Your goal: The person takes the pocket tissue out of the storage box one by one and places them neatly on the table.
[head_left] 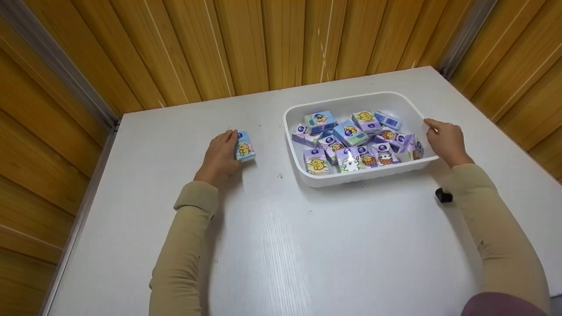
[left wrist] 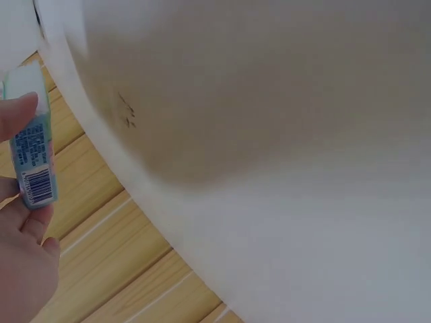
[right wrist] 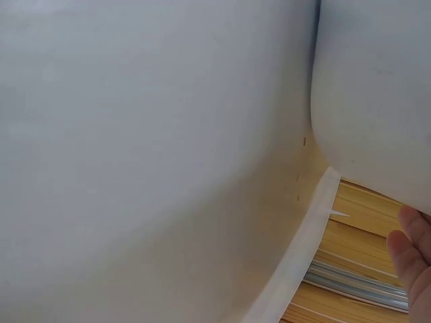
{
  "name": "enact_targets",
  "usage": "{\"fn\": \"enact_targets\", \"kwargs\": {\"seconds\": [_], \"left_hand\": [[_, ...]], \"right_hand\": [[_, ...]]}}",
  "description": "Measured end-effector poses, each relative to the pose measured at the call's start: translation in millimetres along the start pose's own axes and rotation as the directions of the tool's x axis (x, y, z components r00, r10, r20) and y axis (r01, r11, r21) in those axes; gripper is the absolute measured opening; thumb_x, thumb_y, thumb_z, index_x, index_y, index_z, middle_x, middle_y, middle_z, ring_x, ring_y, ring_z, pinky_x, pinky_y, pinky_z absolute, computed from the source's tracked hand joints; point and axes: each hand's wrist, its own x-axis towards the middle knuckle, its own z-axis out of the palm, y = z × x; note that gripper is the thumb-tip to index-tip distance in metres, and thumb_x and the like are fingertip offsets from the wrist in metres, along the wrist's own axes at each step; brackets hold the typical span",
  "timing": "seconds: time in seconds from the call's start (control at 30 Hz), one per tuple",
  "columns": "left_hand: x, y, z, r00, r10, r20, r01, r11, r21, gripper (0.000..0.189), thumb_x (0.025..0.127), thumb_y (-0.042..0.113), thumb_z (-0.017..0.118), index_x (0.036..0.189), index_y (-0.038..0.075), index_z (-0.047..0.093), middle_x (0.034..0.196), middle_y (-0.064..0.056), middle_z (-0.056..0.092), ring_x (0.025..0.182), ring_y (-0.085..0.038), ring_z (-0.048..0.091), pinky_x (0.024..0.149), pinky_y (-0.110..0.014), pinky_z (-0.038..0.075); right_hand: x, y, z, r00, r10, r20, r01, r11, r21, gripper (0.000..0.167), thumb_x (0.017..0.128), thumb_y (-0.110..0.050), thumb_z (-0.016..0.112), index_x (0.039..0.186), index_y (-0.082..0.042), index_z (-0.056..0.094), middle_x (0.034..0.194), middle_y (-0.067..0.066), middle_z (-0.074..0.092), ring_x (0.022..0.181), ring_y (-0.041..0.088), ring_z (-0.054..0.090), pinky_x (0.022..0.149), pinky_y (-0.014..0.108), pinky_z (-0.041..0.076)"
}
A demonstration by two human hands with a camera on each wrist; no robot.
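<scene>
In the head view my left hand [head_left: 221,157] pinches a small blue pack [head_left: 244,146] with a yellow cartoon figure, apparently pocket tissues, at or just above the white table. Seen from the left wrist, thumb and fingers hold the pack [left wrist: 34,155] by its sides, with its barcode showing. A white plastic basket [head_left: 360,177] at the right holds several similar packs [head_left: 350,133] in blue and purple, lying jumbled. My right hand [head_left: 447,140] grips the basket's right rim. Only its fingertips [right wrist: 407,259] show in the right wrist view, beside the white basket [right wrist: 377,101].
A small black object [head_left: 444,195] lies on the white table [head_left: 333,250] near my right forearm. Yellow wood-patterned panels [head_left: 246,44] stand behind the table and along both sides. Small dark specks dot the tabletop.
</scene>
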Motion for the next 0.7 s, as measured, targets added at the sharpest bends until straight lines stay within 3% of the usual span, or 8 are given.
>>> {"fn": "enact_targets", "kwargs": {"seconds": [0.07,0.2,0.37,0.7], "left_hand": [[-1.7,-5.6,-0.9,1.0,-0.019,0.017,0.02,0.999,-0.027,0.083,0.076,0.005,0.06,0.143,0.013,0.011,0.149,-0.007,0.012,0.137,-0.026,0.009,0.111,-0.04,0.012],[-5.1,-17.3,-3.2,0.999,-0.042,0.033,0.043,0.998,-0.054,0.079,0.079,0.0,0.056,0.143,0.011,0.01,0.149,-0.008,0.01,0.137,-0.027,0.009,0.111,-0.041,0.012],[-9.6,-32.5,-7.1,0.995,-0.085,0.053,0.089,0.993,-0.082,0.074,0.082,-0.007,0.045,0.143,0.011,0.007,0.149,-0.009,0.007,0.137,-0.027,0.006,0.111,-0.041,0.01],[-13.5,-52.4,-15.7,0.962,-0.211,0.175,0.24,0.955,-0.171,0.079,0.082,-0.012,0.041,0.143,0.016,-0.001,0.15,-0.004,-0.005,0.137,-0.026,-0.004,0.111,-0.044,0.002]], "right_hand": [[-0.2,0.0,0.2,1.0,-0.015,-0.02,0.015,1.0,-0.002,0.038,0.087,-0.006,0.038,0.123,-0.002,0.05,0.122,0.023,0.048,0.07,0.028,0.043,0.055,0.029,0.03],[-0.3,-1.1,-0.7,1.0,-0.007,-0.007,0.007,1.0,0.006,0.038,0.088,-0.007,0.036,0.124,-0.001,0.048,0.124,0.023,0.046,0.083,0.031,0.045,0.067,0.036,0.034],[-0.9,-1.4,-1.5,1.0,0.002,0.014,-0.002,1.0,0.02,0.039,0.089,-0.007,0.035,0.125,-0.001,0.046,0.126,0.024,0.044,0.088,0.032,0.044,0.072,0.042,0.035],[-0.6,-1.6,-1.8,0.999,0.022,0.045,-0.023,0.999,0.035,0.039,0.09,-0.009,0.034,0.127,-0.002,0.044,0.129,0.023,0.041,0.093,0.033,0.043,0.077,0.045,0.035]]}}
